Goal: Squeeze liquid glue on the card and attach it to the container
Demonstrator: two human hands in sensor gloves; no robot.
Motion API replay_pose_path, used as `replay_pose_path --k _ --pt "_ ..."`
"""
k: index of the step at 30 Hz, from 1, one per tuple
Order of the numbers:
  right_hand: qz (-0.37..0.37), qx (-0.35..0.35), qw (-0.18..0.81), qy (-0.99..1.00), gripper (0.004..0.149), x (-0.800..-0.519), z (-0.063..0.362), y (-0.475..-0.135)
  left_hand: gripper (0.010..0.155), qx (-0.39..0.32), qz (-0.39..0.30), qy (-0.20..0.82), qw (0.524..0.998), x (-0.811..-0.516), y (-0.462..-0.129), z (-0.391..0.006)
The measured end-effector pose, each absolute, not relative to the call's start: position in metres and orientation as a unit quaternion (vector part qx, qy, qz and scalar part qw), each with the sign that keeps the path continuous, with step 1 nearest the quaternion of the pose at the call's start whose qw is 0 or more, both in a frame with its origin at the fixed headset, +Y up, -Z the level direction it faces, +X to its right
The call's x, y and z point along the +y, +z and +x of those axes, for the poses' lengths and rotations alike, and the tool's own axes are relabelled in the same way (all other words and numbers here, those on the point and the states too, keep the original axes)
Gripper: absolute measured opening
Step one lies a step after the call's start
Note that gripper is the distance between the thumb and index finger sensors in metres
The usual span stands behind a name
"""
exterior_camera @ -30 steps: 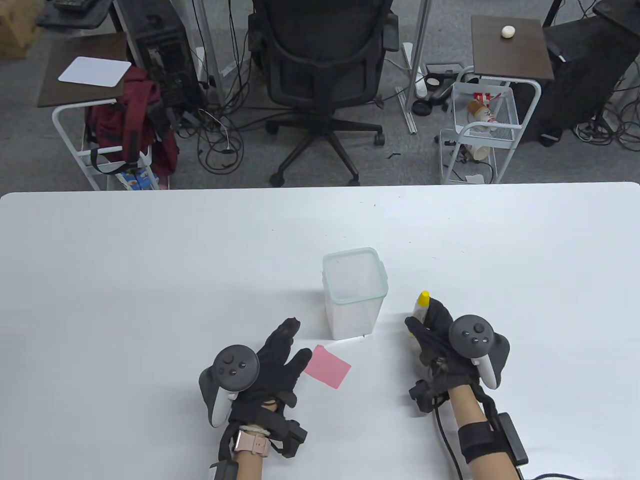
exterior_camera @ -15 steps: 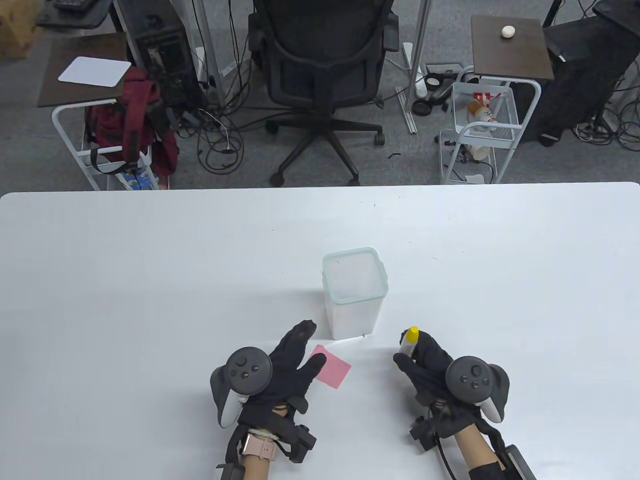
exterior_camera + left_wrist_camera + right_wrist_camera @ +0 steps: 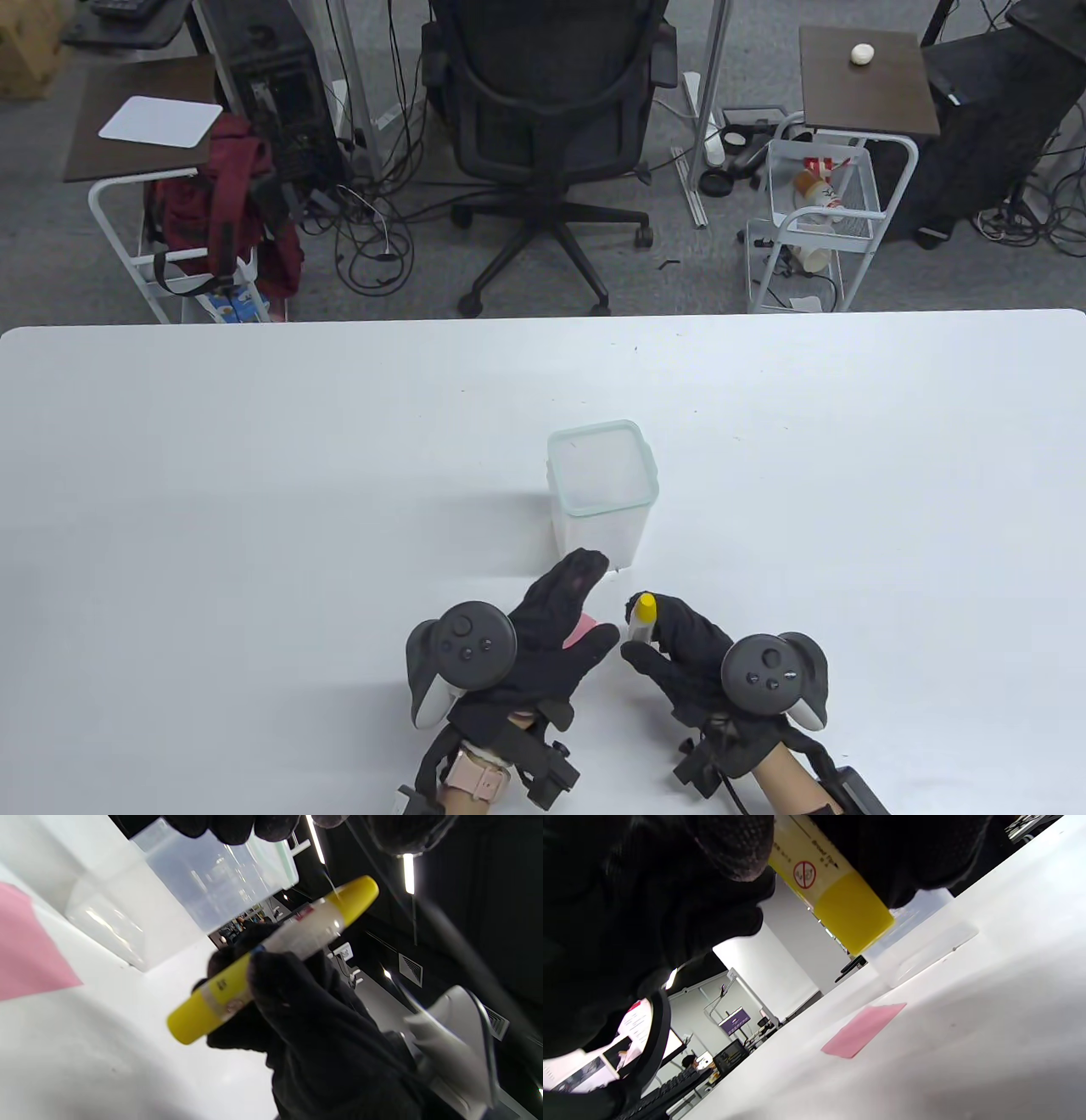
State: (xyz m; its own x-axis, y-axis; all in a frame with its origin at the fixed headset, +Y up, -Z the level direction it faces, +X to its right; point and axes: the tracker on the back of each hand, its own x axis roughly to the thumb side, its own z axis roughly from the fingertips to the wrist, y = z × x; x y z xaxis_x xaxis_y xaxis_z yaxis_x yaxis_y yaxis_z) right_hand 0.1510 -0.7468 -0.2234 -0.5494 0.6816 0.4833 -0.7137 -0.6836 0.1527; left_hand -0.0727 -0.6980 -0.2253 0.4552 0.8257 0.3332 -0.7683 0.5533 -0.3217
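1. right hand (image 3: pixel 683 654): fingers wrapped around the middle of the glue tube (image 3: pixel 271 957), gripping it. both yellow ends stick out of the fist; the upper yellow cap (image 3: pixel 646 605) shows above the fingers in the table view.
2. glue tube: held clear of the table (image 3: pixel 254 475), tilted, with the lower yellow end (image 3: pixel 852 914) pointing down toward the surface. the body carries a printed label and a red prohibition mark.
3. left hand (image 3: pixel 556 632): fingers spread and extended forward, palm down, over the pink card (image 3: pixel 864 1030). whether the fingers press on the card cannot be told.
4. pink card: lies flat on the table just in front of the container (image 3: pixel 602 497), on its near side. in the table view only a small pink edge shows past the left hand.
5. container: clear plastic, square, with a pale green rim, standing upright and open on the table, just beyond both hands.
6. the two hands sit close together, side by side, near the table's front edge.
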Motion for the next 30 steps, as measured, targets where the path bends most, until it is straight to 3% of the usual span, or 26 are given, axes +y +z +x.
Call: replay_pose_path --k 8,20,24,27,30 --pt "0.29 -0.016 0.372 0.882 0.056 -0.7458 0.1483 -0.2195 0.055 -0.234 -0.065 0.448 0.86 -0.7022 -0.2225 -0.0598" --pt "0.309 -0.006 0.343 0.887 0.055 -0.7472 0.1415 -0.2176 0.052 -0.204 -0.03 0.431 0.879 -0.7018 -0.2219 -0.0664" --pt "0.303 -0.002 0.364 0.881 0.055 -0.7485 0.1425 -0.219 0.065 -0.215 -0.054 0.463 0.858 -0.7048 -0.2233 -0.0642" --pt "0.304 0.0 0.357 0.883 0.055 -0.7491 0.1421 -0.2187 0.054 -0.238 -0.069 0.488 0.837 -0.7027 -0.2243 -0.0625" --pt "0.307 -0.001 0.353 0.884 0.055 -0.7492 0.1415 -0.2183 0.048 -0.218 -0.039 0.479 0.85 -0.7006 -0.2226 -0.065"
